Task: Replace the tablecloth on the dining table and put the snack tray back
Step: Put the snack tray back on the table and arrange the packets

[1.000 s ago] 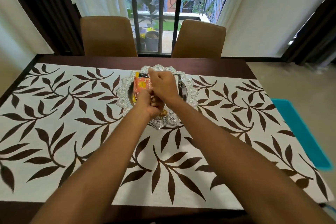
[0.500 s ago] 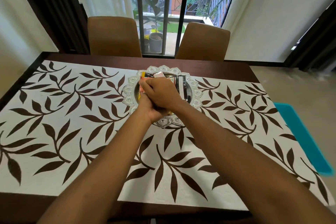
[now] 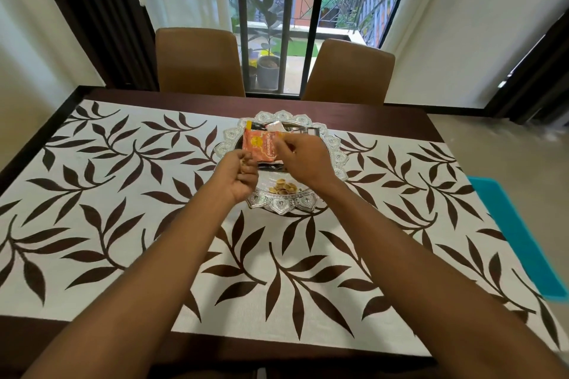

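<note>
**Head view: tray on cloth, hands at the packet**

The cloth (image 3: 123,194), white with brown leaf print, lies flat along the dark table (image 3: 184,103). A bare wood strip shows at the far and near edges.

The tray (image 3: 281,204), silver with a scalloped rim, sits on the cloth at mid-table, toward the far edge. I see it holds several packets at its far side and a small heap of golden snacks (image 3: 283,188) at its near side.

An orange packet (image 3: 261,146) is raised over the tray, tilted, with its printed face toward me.

Right hand (image 3: 304,160): reaches over the tray, and its fingertips (image 3: 284,144) pinch the packet's right edge.

Left hand (image 3: 243,175): fingers curled inward, sitting at the packet's lower left corner. I cannot tell whether it grips the packet or merely touches it.

A black packet (image 3: 271,167) lies under the orange one, between the two hands.

Beyond the table are a brown chair (image 3: 197,61) and a second chair (image 3: 348,74), both pushed in. Behind them is a barred window, and a potted plant (image 3: 268,71) stands outside it. A teal mat (image 3: 511,243) lies on the floor to my right of the table.
</note>
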`<state>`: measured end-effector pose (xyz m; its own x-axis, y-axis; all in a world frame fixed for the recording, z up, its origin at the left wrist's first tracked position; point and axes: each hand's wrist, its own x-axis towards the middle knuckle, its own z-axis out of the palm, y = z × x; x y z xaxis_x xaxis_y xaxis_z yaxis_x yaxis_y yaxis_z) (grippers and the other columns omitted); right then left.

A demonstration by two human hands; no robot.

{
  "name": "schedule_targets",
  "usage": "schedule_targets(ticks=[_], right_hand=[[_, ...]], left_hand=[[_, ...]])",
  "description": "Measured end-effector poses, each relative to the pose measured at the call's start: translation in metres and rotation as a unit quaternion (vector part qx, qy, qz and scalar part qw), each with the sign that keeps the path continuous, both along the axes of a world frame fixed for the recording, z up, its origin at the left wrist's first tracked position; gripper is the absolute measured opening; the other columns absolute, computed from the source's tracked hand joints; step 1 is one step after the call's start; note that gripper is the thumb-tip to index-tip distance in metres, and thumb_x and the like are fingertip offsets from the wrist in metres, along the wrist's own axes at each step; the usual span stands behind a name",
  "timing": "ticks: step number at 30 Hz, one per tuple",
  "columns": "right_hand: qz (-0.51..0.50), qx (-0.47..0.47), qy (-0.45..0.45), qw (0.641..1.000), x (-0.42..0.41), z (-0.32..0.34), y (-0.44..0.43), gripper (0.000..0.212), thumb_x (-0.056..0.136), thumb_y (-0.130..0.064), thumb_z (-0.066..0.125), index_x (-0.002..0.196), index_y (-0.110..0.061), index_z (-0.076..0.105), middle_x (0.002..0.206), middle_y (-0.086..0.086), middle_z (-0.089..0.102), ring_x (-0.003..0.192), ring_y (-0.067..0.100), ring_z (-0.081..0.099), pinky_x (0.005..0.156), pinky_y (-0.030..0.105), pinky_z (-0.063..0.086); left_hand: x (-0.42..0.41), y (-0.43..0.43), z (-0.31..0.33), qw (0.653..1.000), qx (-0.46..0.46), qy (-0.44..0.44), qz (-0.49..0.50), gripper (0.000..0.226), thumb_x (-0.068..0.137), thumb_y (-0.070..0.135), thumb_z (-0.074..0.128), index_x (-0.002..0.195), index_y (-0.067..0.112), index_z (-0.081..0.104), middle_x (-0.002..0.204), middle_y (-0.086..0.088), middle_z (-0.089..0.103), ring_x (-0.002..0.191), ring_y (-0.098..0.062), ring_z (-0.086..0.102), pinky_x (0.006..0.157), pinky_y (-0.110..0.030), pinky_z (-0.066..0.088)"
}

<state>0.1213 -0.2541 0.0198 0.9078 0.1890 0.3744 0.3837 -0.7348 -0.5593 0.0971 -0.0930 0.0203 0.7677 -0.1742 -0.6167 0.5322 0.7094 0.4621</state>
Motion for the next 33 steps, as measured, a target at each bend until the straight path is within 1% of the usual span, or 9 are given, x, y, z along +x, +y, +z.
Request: schedule_targets(ticks=[3, 6, 8, 13, 16, 21, 24, 29, 33], right_hand=[[0.018, -0.132, 0.085, 0.987, -0.005, -0.028, -0.021, 0.034, 0.101, -0.05, 0.052, 0.083, -0.022, 0.061, 0.077, -0.01, 0.053, 0.074, 0.011, 0.052, 0.067, 0.032, 0.043], [0.051, -0.18, 0.141, 0.972, -0.01, -0.046, -0.018, 0.046, 0.099, -0.058, 0.047, 0.114, -0.02, 0.068, 0.122, 0.005, 0.062, 0.114, 0.024, 0.056, 0.089, 0.041, 0.05], [0.063, -0.197, 0.135, 0.969, -0.014, -0.052, -0.009, 0.051, 0.099, -0.059, 0.042, 0.117, -0.019, 0.069, 0.131, 0.008, 0.06, 0.124, 0.027, 0.052, 0.096, 0.045, 0.049], [0.11, -0.197, 0.054, 0.973, -0.033, -0.061, -0.005, 0.042, 0.107, -0.04, 0.036, 0.107, -0.015, 0.07, 0.1, 0.003, 0.059, 0.092, 0.023, 0.052, 0.078, 0.042, 0.048], [0.16, -0.182, 0.034, 0.97, -0.037, -0.062, -0.01, 0.041, 0.108, -0.033, 0.035, 0.097, -0.013, 0.069, 0.089, 0.002, 0.058, 0.082, 0.019, 0.05, 0.074, 0.036, 0.043], [0.147, -0.142, 0.094, 0.974, -0.027, -0.055, -0.005, 0.035, 0.104, -0.037, 0.044, 0.089, -0.013, 0.064, 0.081, -0.001, 0.056, 0.076, 0.016, 0.049, 0.067, 0.034, 0.039], [0.146, -0.147, 0.131, 0.969, -0.018, -0.052, -0.001, 0.033, 0.104, -0.037, 0.049, 0.079, -0.016, 0.056, 0.071, -0.005, 0.05, 0.066, 0.014, 0.046, 0.062, 0.033, 0.032], [0.147, -0.175, 0.182, 0.956, 0.001, -0.049, 0.005, 0.048, 0.103, -0.043, 0.052, 0.062, -0.018, 0.049, 0.058, -0.003, 0.046, 0.054, 0.013, 0.041, 0.055, 0.031, 0.029], [0.156, -0.153, 0.195, 0.956, 0.012, -0.045, 0.007, 0.054, 0.102, -0.035, 0.058, 0.054, -0.013, 0.048, 0.05, 0.001, 0.039, 0.046, 0.016, 0.033, 0.05, 0.028, 0.025]], left_hand=[[0.0, 0.013, -0.004, 1.0, 0.024, 0.008, -0.016, 0.039, 0.1, 0.012, 0.035, 0.062, 0.019, 0.037, 0.042, 0.008, 0.035, 0.027, -0.002, 0.027, 0.024, -0.011, 0.016], [0.002, 0.021, -0.007, 0.997, 0.071, 0.006, -0.03, 0.043, 0.104, 0.019, 0.035, 0.061, 0.022, 0.034, 0.043, 0.009, 0.032, 0.028, -0.002, 0.025, 0.024, -0.012, 0.015], [0.002, 0.023, -0.009, 0.995, 0.092, 0.006, -0.041, 0.045, 0.106, 0.023, 0.035, 0.061, 0.023, 0.035, 0.043, 0.009, 0.032, 0.029, -0.002, 0.024, 0.024, -0.013, 0.015], [-0.001, 0.025, -0.01, 0.994, 0.096, 0.01, -0.041, 0.046, 0.106, 0.023, 0.037, 0.06, 0.023, 0.036, 0.043, 0.009, 0.032, 0.028, -0.002, 0.024, 0.025, -0.012, 0.014], [-0.001, 0.029, -0.014, 0.995, 0.1, 0.02, -0.022, 0.048, 0.104, 0.019, 0.038, 0.056, 0.021, 0.038, 0.043, 0.008, 0.033, 0.029, -0.002, 0.024, 0.026, -0.011, 0.014], [-0.005, 0.026, -0.018, 0.996, 0.085, 0.033, -0.021, 0.046, 0.103, 0.02, 0.039, 0.057, 0.021, 0.037, 0.043, 0.008, 0.034, 0.029, -0.002, 0.025, 0.025, -0.011, 0.015], [-0.008, 0.023, -0.017, 0.996, 0.082, 0.035, -0.024, 0.045, 0.104, 0.023, 0.039, 0.059, 0.022, 0.037, 0.043, 0.008, 0.034, 0.028, -0.002, 0.026, 0.025, -0.011, 0.015], [-0.011, 0.02, -0.015, 0.998, 0.054, 0.037, -0.026, 0.044, 0.105, 0.024, 0.038, 0.062, 0.021, 0.037, 0.043, 0.008, 0.034, 0.027, -0.001, 0.026, 0.023, -0.013, 0.017], [-0.016, 0.012, -0.013, 0.998, 0.049, 0.044, -0.015, 0.042, 0.104, 0.022, 0.039, 0.063, 0.02, 0.038, 0.044, 0.007, 0.036, 0.028, -0.001, 0.028, 0.024, -0.011, 0.016]])
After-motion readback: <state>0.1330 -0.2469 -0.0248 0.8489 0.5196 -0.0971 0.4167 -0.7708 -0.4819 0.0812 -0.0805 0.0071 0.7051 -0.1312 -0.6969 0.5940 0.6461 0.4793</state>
